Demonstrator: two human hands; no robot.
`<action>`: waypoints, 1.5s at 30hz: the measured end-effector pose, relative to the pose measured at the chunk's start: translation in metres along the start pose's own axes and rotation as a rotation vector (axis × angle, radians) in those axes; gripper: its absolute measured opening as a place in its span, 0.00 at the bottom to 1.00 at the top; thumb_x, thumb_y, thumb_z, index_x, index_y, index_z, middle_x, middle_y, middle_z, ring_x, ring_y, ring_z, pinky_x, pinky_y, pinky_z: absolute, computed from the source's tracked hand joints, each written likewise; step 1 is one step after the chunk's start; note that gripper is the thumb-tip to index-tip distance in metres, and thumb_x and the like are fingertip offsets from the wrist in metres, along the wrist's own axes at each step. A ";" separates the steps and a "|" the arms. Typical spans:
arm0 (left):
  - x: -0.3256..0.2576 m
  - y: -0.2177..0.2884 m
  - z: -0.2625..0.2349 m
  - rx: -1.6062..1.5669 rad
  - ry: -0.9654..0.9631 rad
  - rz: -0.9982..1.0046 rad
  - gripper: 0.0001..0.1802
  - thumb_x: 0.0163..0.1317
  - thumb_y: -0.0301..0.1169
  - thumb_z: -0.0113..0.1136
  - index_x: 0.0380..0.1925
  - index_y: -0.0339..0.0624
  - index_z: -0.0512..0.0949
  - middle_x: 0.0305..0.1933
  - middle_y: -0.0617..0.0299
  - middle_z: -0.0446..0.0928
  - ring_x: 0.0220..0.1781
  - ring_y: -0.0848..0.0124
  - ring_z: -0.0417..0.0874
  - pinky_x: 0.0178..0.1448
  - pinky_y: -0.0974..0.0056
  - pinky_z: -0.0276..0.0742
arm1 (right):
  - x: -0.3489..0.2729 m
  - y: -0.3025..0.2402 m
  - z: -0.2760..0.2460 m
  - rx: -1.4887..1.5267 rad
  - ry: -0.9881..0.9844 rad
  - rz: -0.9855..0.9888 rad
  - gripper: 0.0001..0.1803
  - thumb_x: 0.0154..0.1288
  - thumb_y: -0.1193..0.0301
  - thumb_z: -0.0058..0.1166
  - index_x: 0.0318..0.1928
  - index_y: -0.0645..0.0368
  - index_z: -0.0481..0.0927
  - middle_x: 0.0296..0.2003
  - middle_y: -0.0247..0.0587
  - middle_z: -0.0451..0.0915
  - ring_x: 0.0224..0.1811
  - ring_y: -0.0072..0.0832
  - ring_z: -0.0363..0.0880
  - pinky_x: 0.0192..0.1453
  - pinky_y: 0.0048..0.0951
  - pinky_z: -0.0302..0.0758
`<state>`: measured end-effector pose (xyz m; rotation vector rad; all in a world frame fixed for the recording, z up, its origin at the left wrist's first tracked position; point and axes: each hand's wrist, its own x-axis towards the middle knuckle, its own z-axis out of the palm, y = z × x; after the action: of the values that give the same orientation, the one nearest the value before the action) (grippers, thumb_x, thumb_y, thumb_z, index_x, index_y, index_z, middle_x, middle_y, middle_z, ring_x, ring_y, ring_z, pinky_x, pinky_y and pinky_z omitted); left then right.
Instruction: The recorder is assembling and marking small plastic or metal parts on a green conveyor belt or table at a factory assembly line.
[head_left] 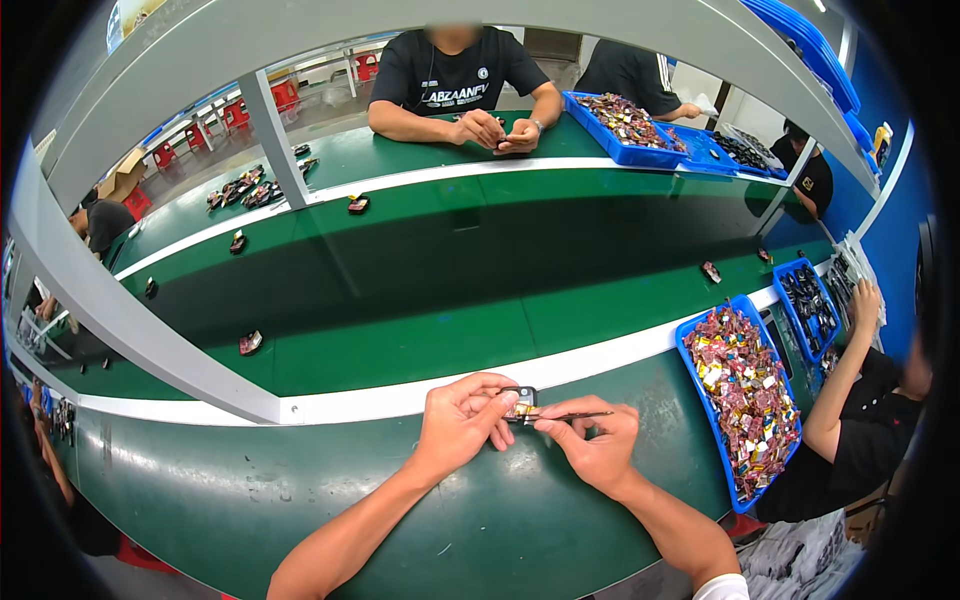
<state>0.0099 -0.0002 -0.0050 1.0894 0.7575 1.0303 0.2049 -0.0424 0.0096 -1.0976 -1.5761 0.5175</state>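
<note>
My left hand (458,422) grips a small black-rimmed device housing (526,393) between thumb and fingers, above the green worktop. Light and yellowish parts show inside the housing, too small to make out. In my right hand (603,450) is a pair of dark tweezers (578,415), pinched between thumb and fingers. Its tip reaches the housing's inside, close to my left thumb; whether it grips a part cannot be seen.
A blue tray (711,430) heaped with small wired circuit parts stands right of my hands. Beyond a white rail lies a green belt (440,350) carrying scattered small devices (250,343). A co-worker (450,85) sits opposite; another person's arm (840,390) is at right.
</note>
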 end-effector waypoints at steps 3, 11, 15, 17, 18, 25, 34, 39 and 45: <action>-0.001 0.001 0.000 0.015 0.003 -0.018 0.11 0.72 0.25 0.61 0.49 0.27 0.80 0.32 0.52 0.84 0.24 0.69 0.86 0.25 0.68 0.83 | 0.000 0.002 0.000 -0.011 -0.013 -0.032 0.06 0.54 0.80 0.74 0.33 0.61 0.90 0.29 0.34 0.90 0.13 0.10 0.62 0.19 0.19 0.57; 0.002 0.003 0.006 0.091 0.051 -0.046 0.10 0.72 0.26 0.61 0.46 0.27 0.79 0.33 0.50 0.84 0.25 0.67 0.87 0.26 0.67 0.83 | 0.005 0.000 -0.001 0.022 -0.018 -0.162 0.06 0.56 0.82 0.70 0.32 0.57 0.91 0.31 0.38 0.91 0.20 0.18 0.82 0.22 0.18 0.72; -0.001 0.004 0.007 0.140 0.090 -0.020 0.11 0.72 0.26 0.60 0.46 0.26 0.79 0.37 0.46 0.84 0.25 0.64 0.87 0.25 0.67 0.84 | 0.004 0.009 0.002 0.026 0.004 -0.191 0.05 0.56 0.79 0.71 0.34 0.57 0.89 0.29 0.36 0.89 0.20 0.26 0.83 0.25 0.25 0.76; 0.002 0.004 0.006 0.134 0.066 -0.013 0.11 0.72 0.24 0.59 0.47 0.26 0.78 0.37 0.46 0.84 0.26 0.64 0.87 0.25 0.67 0.85 | 0.005 0.006 -0.001 0.005 -0.006 -0.175 0.04 0.57 0.77 0.68 0.34 0.57 0.88 0.26 0.36 0.87 0.21 0.30 0.84 0.28 0.28 0.78; 0.003 0.004 0.006 0.130 0.060 -0.017 0.11 0.71 0.24 0.59 0.48 0.26 0.78 0.37 0.46 0.84 0.26 0.64 0.87 0.26 0.67 0.85 | 0.004 0.008 -0.001 0.007 -0.008 -0.175 0.04 0.58 0.77 0.68 0.34 0.57 0.88 0.26 0.37 0.87 0.21 0.30 0.84 0.28 0.28 0.78; 0.003 0.004 0.012 0.184 0.036 0.023 0.10 0.69 0.21 0.60 0.47 0.26 0.77 0.32 0.51 0.83 0.23 0.70 0.84 0.24 0.69 0.83 | 0.003 0.008 -0.005 0.024 0.075 -0.230 0.06 0.54 0.78 0.71 0.33 0.57 0.89 0.24 0.35 0.86 0.16 0.29 0.76 0.23 0.28 0.72; 0.004 0.003 0.008 0.172 0.084 0.037 0.12 0.69 0.26 0.61 0.46 0.26 0.76 0.29 0.53 0.81 0.19 0.72 0.81 0.20 0.71 0.77 | -0.001 0.011 0.002 0.017 0.099 -0.285 0.06 0.54 0.78 0.70 0.33 0.58 0.86 0.25 0.37 0.86 0.19 0.34 0.79 0.25 0.30 0.73; 0.005 0.004 0.003 0.130 0.091 0.012 0.11 0.70 0.26 0.60 0.46 0.26 0.76 0.27 0.53 0.81 0.17 0.71 0.80 0.18 0.71 0.76 | 0.000 0.010 0.003 0.029 0.117 -0.302 0.06 0.54 0.77 0.70 0.33 0.57 0.86 0.25 0.36 0.86 0.18 0.33 0.79 0.24 0.30 0.73; 0.007 0.005 0.000 0.099 0.069 -0.007 0.11 0.70 0.26 0.60 0.45 0.26 0.76 0.26 0.54 0.81 0.17 0.71 0.81 0.18 0.71 0.76 | -0.003 0.010 0.005 -0.024 0.125 -0.393 0.07 0.53 0.78 0.69 0.33 0.57 0.87 0.28 0.32 0.86 0.16 0.31 0.74 0.22 0.29 0.68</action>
<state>0.0109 0.0065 0.0001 1.1391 0.8755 1.0377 0.2038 -0.0387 -0.0014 -0.7923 -1.6362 0.1628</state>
